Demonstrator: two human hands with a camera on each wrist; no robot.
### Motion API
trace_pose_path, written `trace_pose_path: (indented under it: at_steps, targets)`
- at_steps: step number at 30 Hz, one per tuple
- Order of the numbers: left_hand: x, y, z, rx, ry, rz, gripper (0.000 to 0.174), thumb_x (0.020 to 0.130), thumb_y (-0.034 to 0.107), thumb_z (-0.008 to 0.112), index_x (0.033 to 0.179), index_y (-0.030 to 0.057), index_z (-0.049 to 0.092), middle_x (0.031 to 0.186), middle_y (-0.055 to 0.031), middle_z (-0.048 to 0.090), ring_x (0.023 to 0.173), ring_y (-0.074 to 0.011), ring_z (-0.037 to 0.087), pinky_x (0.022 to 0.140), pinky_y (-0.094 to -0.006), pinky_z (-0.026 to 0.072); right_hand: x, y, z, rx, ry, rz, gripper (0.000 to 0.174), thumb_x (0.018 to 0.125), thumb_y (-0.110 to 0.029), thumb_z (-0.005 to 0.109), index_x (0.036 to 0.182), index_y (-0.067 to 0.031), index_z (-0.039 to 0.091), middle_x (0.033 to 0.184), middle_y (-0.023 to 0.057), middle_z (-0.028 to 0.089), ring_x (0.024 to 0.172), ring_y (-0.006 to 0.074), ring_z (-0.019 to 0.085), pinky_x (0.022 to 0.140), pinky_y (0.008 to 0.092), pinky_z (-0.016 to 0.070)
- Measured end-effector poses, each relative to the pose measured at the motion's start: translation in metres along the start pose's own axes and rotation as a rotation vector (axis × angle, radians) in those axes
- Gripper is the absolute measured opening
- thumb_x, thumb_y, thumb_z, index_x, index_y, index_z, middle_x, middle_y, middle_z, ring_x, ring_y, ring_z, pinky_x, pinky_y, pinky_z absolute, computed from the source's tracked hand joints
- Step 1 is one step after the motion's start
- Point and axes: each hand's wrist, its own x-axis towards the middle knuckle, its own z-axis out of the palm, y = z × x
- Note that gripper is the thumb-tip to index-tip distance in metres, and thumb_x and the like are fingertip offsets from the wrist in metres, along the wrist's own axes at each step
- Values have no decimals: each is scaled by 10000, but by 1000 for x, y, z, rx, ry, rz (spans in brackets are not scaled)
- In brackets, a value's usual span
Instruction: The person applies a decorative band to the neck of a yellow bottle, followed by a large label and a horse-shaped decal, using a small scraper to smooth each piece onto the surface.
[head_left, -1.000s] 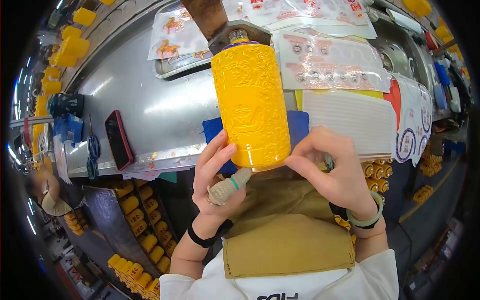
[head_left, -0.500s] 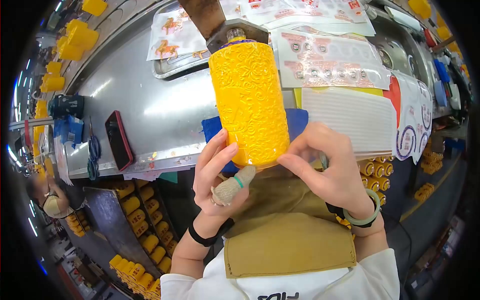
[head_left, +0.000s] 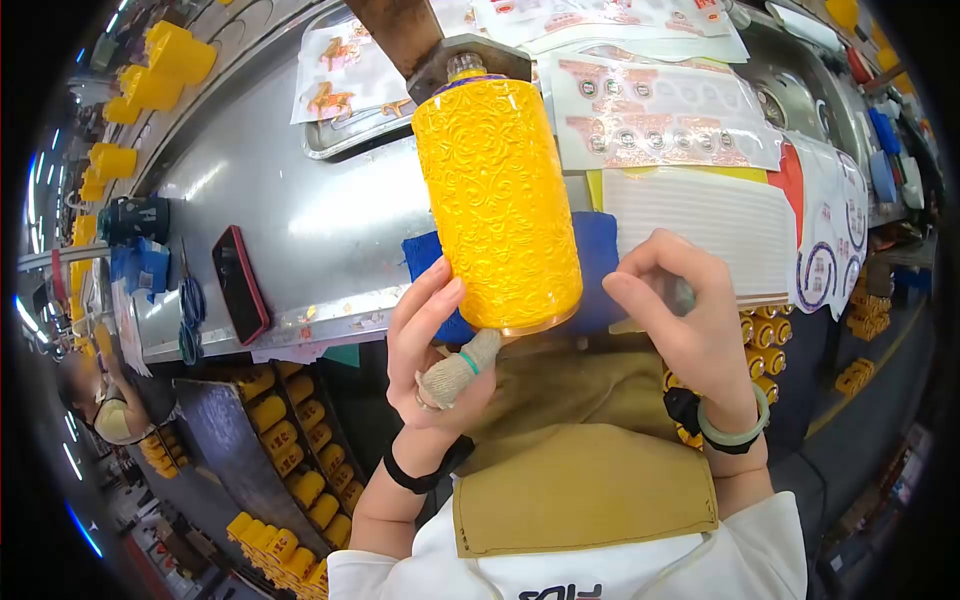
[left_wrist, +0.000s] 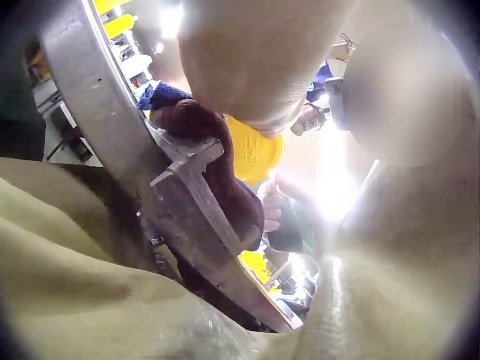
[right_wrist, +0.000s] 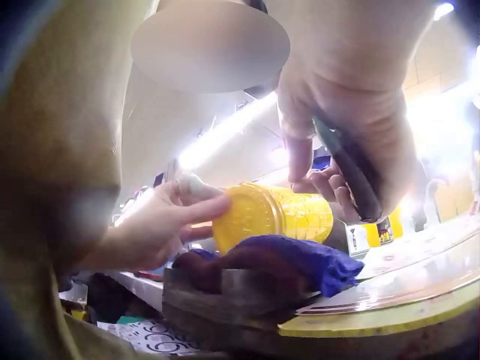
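Looking down from the head camera, the yellow embossed bottle (head_left: 497, 190) lies on its side on a blue cloth (head_left: 600, 265) at the near edge of the steel bench (head_left: 300, 220). Its neck is tucked under a metal bracket (head_left: 465, 55) at the far end. The left hand (head_left: 435, 335) braces it, with straight fingers flat on the near left flank and the thumb in its knit cot (head_left: 462, 368) under the base. The right hand (head_left: 690, 320) is off the bottle, just to its right, fingers pinched round a slim dark tool (head_left: 682, 296).

My call: hold the bottle firm against bracket and cloth so it can't roll, and bring the tool in lightly on that embossing.

Around it, label sheets (head_left: 660, 125) spread far and right. A phone (head_left: 240, 283) and blue scissors (head_left: 188, 310) sit well to the left, with crates of yellow bottles (head_left: 290, 440) below the bench. Nothing lies between tool and bottle.

Over to the left wrist, it's mostly blur and apron (left_wrist: 75, 285). The bottle's round base shows beyond the bench edge, with cloth bunched beneath it. The grip can't be read here.

Right wrist now. The tool sits clamped in the curled fingers beside the bottle, apparently clear of it. The left fingers lie flat on the base rim.
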Motion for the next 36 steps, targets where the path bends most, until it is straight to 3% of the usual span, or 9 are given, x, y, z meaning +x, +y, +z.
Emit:
trace_pose_path:
  at_steps: [5,7,9,15,18,23,27,31,36]
  targets:
    - [1,0,-7,114,-33,107,498,762,-101,805,1226,-33,637,1294,-180,618,1215,-357,628,1022,-403,553,-3,4,8,129,-25,-48,119,964,-85,638,939,23,681,823,83,656,728,154,580,672,293,459]
    - [2,-1,-8,245,-88,266,416,760,-58,838,1136,61,705,1310,-149,616,1214,-357,625,1023,-401,553,-4,5,8,191,-23,-68,170,1007,-119,593,970,24,676,858,93,659,773,167,598,705,298,473]
    - [5,5,-6,200,-95,202,352,759,-20,857,1064,95,725,1312,-131,617,1215,-354,621,1021,-402,554,-6,4,7,195,-45,-58,346,1089,-258,494,1009,33,661,905,104,658,849,190,617,760,314,491]
    - [12,13,0,139,-90,96,214,741,117,915,863,149,743,1304,-84,623,1217,-340,591,1000,-415,545,-11,3,19,311,8,-100,695,1078,-583,365,1017,49,648,914,98,654,854,197,619,756,323,490]
    - [12,8,-1,163,-96,142,216,725,136,929,829,157,741,1291,-71,628,1209,-336,580,984,-414,537,-10,1,7,273,-111,-81,747,1040,-657,384,1021,40,651,884,102,641,833,189,617,729,316,477]
    - [13,6,-1,162,-94,169,237,688,133,948,791,159,736,1281,-51,635,1210,-330,573,955,-402,541,-8,1,8,181,-67,-128,688,1009,-638,487,1018,31,650,799,90,574,761,177,571,680,312,440]
    - [12,4,-7,252,-159,269,293,668,105,942,878,169,748,1288,-38,637,1229,-325,567,966,-402,562,-9,2,12,184,-57,-115,629,995,-593,557,1010,29,644,759,76,522,718,179,516,662,317,411]
    - [13,4,-7,265,-194,317,385,696,58,910,1030,185,767,1295,-45,643,1241,-323,565,996,-417,573,-8,3,12,207,-87,-105,619,995,-584,566,1016,30,640,766,78,522,720,177,514,660,314,407]
    - [24,3,-12,313,-264,416,385,709,50,849,1069,164,774,1323,-82,653,1260,-329,559,987,-436,572,-6,2,12,258,-97,-90,628,1013,-585,536,1023,34,640,797,72,529,716,170,507,656,309,403]
